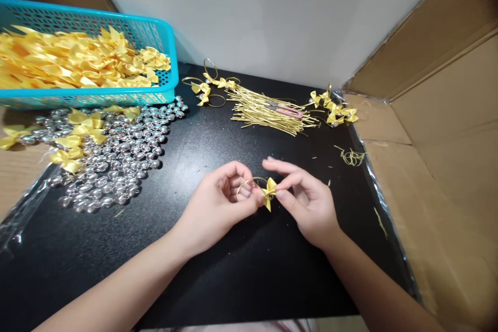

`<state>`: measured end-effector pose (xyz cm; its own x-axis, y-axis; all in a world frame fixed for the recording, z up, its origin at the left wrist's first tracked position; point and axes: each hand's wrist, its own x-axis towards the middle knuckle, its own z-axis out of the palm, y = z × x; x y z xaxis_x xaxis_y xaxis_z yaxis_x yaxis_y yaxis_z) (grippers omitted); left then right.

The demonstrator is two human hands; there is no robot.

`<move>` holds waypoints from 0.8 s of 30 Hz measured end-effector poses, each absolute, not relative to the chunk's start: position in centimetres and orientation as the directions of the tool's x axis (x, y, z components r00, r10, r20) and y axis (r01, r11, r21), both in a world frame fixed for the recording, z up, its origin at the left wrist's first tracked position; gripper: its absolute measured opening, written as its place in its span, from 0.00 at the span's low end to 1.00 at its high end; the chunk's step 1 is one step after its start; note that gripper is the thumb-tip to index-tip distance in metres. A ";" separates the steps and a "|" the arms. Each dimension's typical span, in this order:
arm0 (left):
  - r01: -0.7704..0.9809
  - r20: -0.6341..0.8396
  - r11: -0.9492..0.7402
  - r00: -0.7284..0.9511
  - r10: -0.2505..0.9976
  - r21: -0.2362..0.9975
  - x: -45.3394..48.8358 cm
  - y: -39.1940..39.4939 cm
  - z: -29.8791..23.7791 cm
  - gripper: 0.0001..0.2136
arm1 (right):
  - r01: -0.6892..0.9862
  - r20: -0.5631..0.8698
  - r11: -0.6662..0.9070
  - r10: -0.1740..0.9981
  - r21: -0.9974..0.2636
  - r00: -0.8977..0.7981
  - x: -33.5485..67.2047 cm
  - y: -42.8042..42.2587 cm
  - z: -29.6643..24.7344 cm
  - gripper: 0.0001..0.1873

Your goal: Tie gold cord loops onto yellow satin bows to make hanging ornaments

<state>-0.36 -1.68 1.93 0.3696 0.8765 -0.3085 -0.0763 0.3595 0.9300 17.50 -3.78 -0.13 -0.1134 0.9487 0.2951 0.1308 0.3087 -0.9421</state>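
Observation:
Between my hands is a yellow ribbon bow (269, 194) joined to a loop of gold wire (245, 183). My left hand (229, 194) pinches the bow's left side between thumb and fingers, with the wire loop curving above its palm. On the bow's right side, the thumb and index finger of my right hand (307, 202) close on its edge, while another finger reaches out above. Whatever sits at the centre of the bow is too small to make out. Both hands are just over the black table top (187, 280).
A turquoise basket (174, 57) full of yellow bows stands at the back left. Silver beads (128, 155) spread before it, some bows among them. Gold wire strips (268, 111) lie at the back under a pink-handled tool (288, 110), flanked by finished-looking bow loops (204, 91). Cardboard walls the right.

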 end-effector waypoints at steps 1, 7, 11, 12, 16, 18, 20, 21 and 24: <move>-0.085 -0.303 0.358 0.376 0.876 0.930 -0.4 -1.7 2.0 0.12 | 0.051 0.224 0.234 0.963 -0.971 -0.147 17.5 -3.8 -0.1 0.04; -0.088 -0.306 0.366 0.388 0.869 0.927 -0.6 -1.7 2.1 0.13 | -0.059 0.141 0.134 0.979 -0.989 -0.148 17.4 -4.0 -0.2 0.03; -0.042 -0.309 0.348 0.373 0.875 0.936 -0.6 -1.7 2.1 0.12 | 0.045 0.183 0.191 0.972 -0.981 -0.148 17.4 -4.1 -0.2 0.02; -0.030 -0.303 0.338 0.370 0.878 0.941 -0.6 -1.7 2.1 0.12 | 0.069 0.200 0.211 0.969 -0.975 -0.146 17.4 -4.1 -0.1 0.03; 0.019 -0.293 0.307 0.365 0.884 0.951 -0.7 -1.7 2.0 0.11 | 0.168 0.314 0.339 0.936 -0.926 -0.159 17.3 -4.1 0.1 0.05; 0.040 -0.291 0.297 0.364 0.885 0.954 -0.8 -1.8 1.9 0.11 | 0.227 0.374 0.407 0.911 -0.885 -0.177 17.3 -4.1 0.1 0.06; 0.054 -0.287 0.287 0.361 0.887 0.956 -0.8 -1.8 1.8 0.10 | 0.293 0.444 0.484 0.875 -0.825 -0.195 17.3 -4.0 0.1 0.07; 0.060 -0.287 0.285 0.359 0.888 0.957 -0.9 -1.7 1.7 0.10 | 0.325 0.483 0.527 0.850 -0.785 -0.209 17.3 -4.0 0.0 0.07; 0.077 -0.303 0.295 0.358 0.883 0.952 -0.9 -1.7 1.5 0.11 | 0.397 0.564 0.624 0.780 -0.673 -0.271 17.3 -3.9 -0.3 0.09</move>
<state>-0.89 -1.71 1.52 0.3576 0.8835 -0.3026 0.0775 0.2948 0.9524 17.27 -3.90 -0.25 -0.2706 0.7802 0.5640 0.3972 0.6242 -0.6728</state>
